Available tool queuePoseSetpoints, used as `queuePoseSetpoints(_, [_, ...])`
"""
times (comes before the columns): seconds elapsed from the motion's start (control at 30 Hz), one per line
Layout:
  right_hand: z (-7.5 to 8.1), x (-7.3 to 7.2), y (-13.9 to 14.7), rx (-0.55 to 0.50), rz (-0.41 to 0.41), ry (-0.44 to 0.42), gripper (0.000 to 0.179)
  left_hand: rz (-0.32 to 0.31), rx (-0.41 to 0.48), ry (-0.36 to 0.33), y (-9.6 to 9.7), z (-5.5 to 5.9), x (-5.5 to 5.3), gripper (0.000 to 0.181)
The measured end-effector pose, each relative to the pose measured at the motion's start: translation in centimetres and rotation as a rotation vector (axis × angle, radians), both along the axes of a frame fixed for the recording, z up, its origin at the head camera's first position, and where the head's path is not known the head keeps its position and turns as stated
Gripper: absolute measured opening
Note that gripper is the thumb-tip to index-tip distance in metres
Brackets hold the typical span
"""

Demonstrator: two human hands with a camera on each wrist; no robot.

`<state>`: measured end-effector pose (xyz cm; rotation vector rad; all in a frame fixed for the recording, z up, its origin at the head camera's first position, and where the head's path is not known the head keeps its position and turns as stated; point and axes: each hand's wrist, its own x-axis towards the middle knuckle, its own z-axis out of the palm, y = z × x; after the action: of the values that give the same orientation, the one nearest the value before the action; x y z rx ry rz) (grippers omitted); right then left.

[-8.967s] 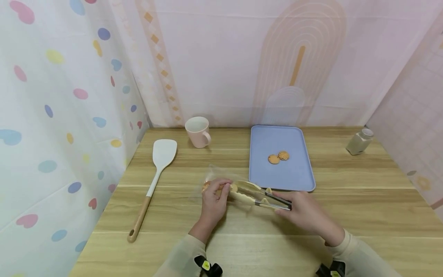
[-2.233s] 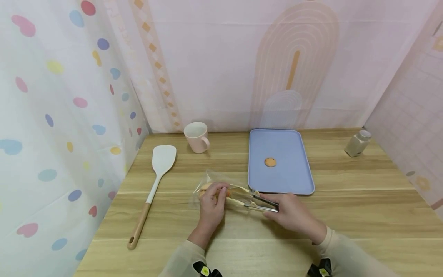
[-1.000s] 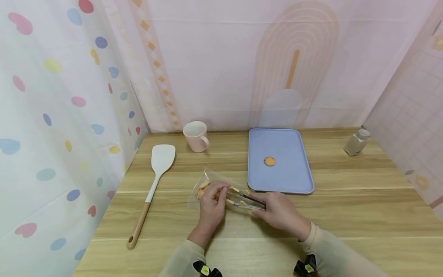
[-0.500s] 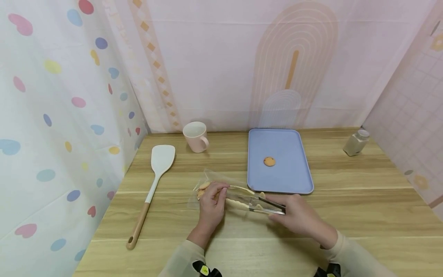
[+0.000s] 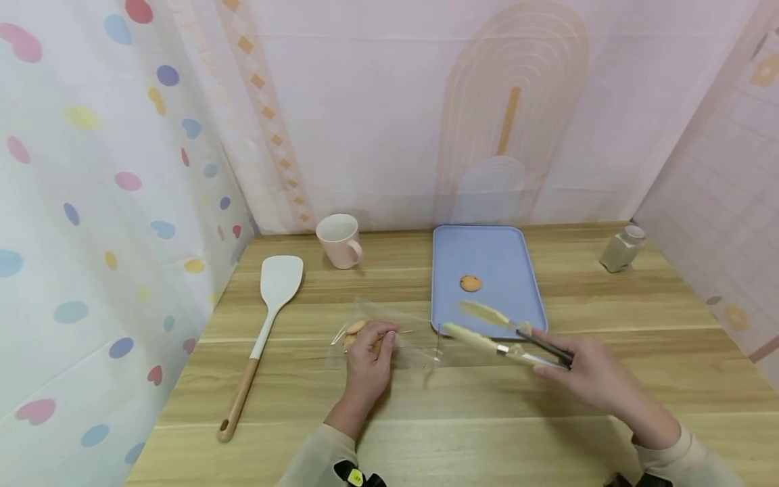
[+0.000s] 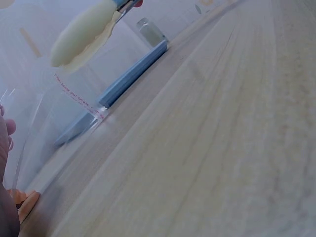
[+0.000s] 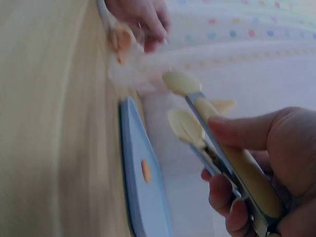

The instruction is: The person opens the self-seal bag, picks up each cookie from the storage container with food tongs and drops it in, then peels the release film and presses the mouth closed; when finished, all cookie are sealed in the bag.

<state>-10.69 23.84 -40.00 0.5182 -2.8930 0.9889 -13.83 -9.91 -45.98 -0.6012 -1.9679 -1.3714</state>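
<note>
My left hand point(image 5: 370, 358) pinches the mouth of a clear plastic bag point(image 5: 416, 352) lying on the table. Cookies point(image 5: 354, 336) show inside it, left of the fingers and partly hidden by them. In my right hand point(image 5: 599, 379) are cream-tipped metal tongs point(image 5: 477, 338), gripped by the handles. Their tips are spread, with nothing between them, over the near edge of the blue tray point(image 5: 493, 253). One round cookie point(image 5: 470, 283) lies on that tray. In the right wrist view, thumb and fingers wrap the tongs point(image 7: 242, 170); the left wrist view shows red print on the bag point(image 6: 79, 98).
A white spatula point(image 5: 281, 281) with a wooden handle lies at the left. Behind the bag stands a pink mug point(image 5: 339, 242), near the back edge. A small glass jar point(image 5: 622, 250) is at the back right. Curtains hang behind and along both sides.
The tongs have come out of the bag and moved right with my right hand. Of two cookies on the tray nine seconds ago, one is left. My left hand stays at the bag.
</note>
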Motion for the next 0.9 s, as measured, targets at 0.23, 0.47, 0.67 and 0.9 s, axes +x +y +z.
queuePoseSetpoints(0.23, [-0.5, -3.5, 0.9, 0.122, -0.126, 0.02, 0.055, 0.005, 0.007, -0.005, -0.1, -0.1, 0.1, 0.014])
queuePoseSetpoints(0.47, [-1.6, -5.8, 0.9, 0.154, -0.162, -0.031, 0.056, 0.013, 0.005, -0.022, -0.3, -0.9, -0.3, 0.013])
queuePoseSetpoints(0.67, [-2.1, -6.9, 0.5, 0.164, -0.151, -0.045, 0.056, 0.016, 0.005, -0.031, -0.6, -3.1, -1.3, 0.013])
queuePoseSetpoints(0.9, [-2.3, -7.5, -0.1, 0.18, -0.161, -0.041, 0.057, 0.012, 0.004, -0.047, -0.8, -3.6, -1.5, 0.012])
